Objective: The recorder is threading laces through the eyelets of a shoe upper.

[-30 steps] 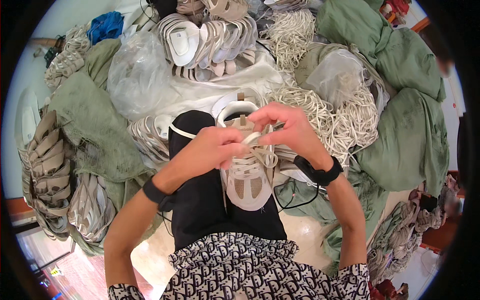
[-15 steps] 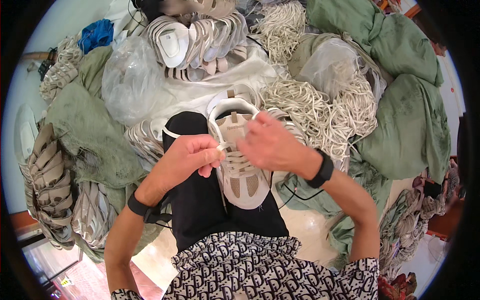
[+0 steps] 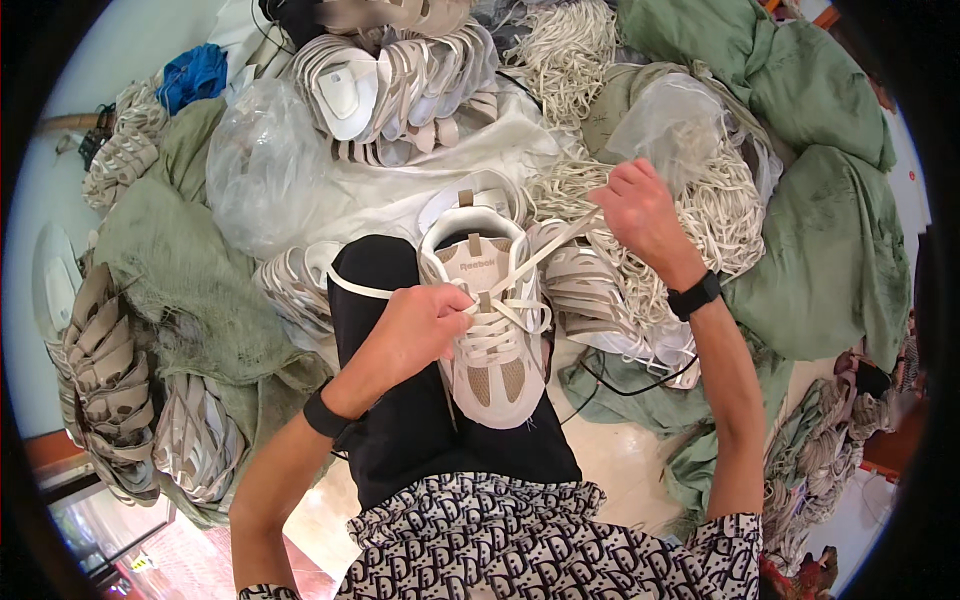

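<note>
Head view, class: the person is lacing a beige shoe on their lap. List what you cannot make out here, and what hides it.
- Lace eyelets on the shoe: partly covered by the left hand.
- Lace end in the right hand: hidden inside the closed fingers.
- Shoe sole: faces down onto the black-clad leg.
- Pile of shoe uppers at left: bent and cut off by the fisheye rim.

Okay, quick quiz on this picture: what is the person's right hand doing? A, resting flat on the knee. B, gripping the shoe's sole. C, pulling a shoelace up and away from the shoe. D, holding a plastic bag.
C: the right hand pinches a shoelace stretched taut from the beige shoe, which the left hand steadies on the lap.
</note>
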`<state>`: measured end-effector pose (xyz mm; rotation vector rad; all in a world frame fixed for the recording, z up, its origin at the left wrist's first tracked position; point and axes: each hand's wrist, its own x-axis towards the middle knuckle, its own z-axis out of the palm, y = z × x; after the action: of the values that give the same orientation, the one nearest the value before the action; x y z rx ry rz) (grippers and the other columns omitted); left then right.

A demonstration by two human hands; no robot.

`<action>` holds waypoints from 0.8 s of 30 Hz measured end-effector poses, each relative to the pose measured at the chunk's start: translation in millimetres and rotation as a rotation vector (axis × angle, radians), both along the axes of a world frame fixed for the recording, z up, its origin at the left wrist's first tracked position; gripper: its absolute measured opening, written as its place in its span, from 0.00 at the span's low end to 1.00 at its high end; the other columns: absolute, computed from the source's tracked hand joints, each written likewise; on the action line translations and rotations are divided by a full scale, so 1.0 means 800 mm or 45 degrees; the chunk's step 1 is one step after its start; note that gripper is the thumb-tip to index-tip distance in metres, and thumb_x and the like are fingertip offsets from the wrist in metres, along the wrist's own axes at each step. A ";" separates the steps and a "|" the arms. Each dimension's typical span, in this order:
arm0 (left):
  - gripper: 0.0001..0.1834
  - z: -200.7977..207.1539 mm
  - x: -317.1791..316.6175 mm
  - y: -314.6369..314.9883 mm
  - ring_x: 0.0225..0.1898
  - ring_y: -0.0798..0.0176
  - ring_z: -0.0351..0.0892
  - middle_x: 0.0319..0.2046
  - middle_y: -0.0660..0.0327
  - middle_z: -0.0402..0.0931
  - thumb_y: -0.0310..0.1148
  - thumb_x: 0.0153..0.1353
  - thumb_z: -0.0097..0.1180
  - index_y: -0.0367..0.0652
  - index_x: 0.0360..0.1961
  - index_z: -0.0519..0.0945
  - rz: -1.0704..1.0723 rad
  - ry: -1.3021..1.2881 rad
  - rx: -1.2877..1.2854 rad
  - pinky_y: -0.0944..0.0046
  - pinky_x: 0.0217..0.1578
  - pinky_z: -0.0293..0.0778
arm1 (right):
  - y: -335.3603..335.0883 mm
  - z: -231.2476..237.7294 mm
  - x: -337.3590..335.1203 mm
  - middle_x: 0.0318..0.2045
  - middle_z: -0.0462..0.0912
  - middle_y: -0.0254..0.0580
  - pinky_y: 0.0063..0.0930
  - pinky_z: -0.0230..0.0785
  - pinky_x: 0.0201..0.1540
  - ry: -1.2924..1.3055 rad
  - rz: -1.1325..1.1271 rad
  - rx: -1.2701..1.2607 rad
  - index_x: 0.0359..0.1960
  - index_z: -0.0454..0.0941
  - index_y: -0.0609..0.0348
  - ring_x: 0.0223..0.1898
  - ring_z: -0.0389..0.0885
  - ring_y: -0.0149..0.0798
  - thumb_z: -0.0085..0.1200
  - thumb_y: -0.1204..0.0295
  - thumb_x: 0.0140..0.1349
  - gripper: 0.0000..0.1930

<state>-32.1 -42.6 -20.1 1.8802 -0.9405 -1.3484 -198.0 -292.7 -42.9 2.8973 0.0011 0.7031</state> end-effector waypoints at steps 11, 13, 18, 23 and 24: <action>0.10 0.001 -0.002 -0.011 0.20 0.73 0.75 0.23 0.62 0.76 0.25 0.54 0.47 0.34 0.36 0.76 0.099 -0.023 -0.040 0.74 0.21 0.70 | -0.016 0.025 -0.038 0.16 0.74 0.36 0.26 0.64 0.26 0.380 -0.307 0.671 0.27 0.76 0.61 0.22 0.74 0.34 0.53 0.79 0.39 0.10; 0.10 0.000 0.003 -0.006 0.21 0.73 0.75 0.24 0.62 0.76 0.25 0.54 0.47 0.34 0.36 0.75 0.107 0.029 -0.037 0.74 0.22 0.70 | -0.001 0.050 -0.051 0.15 0.76 0.39 0.25 0.65 0.21 0.533 -0.444 1.773 0.33 0.75 0.64 0.18 0.75 0.33 0.52 0.82 0.38 0.15; 0.09 -0.011 0.002 -0.001 0.24 0.75 0.75 0.25 0.62 0.75 0.24 0.56 0.44 0.35 0.37 0.74 0.083 0.086 -0.118 0.74 0.23 0.69 | 0.063 0.069 -0.078 0.17 0.74 0.46 0.24 0.61 0.15 0.015 0.338 3.097 0.44 0.70 0.66 0.13 0.71 0.35 0.50 0.86 0.40 0.23; 0.10 -0.011 -0.002 0.012 0.28 0.63 0.77 0.32 0.57 0.75 0.23 0.52 0.50 0.37 0.37 0.74 -0.029 -0.682 -0.506 0.68 0.27 0.73 | 0.037 0.054 -0.059 0.20 0.72 0.44 0.22 0.55 0.12 -0.818 0.622 3.297 0.41 0.69 0.68 0.11 0.61 0.26 0.45 0.87 0.47 0.16; 0.12 -0.018 -0.001 0.014 0.30 0.59 0.78 0.36 0.55 0.75 0.23 0.50 0.53 0.38 0.38 0.74 -0.123 -1.127 -0.779 0.65 0.28 0.74 | 0.021 0.054 -0.063 0.20 0.72 0.43 0.21 0.55 0.13 -0.960 0.747 3.300 0.41 0.70 0.68 0.12 0.61 0.25 0.44 0.87 0.49 0.15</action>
<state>-32.9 -31.7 -34.4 1.9051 -1.6459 -0.1294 -248.4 -275.7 0.0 -0.3961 0.0736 -0.6583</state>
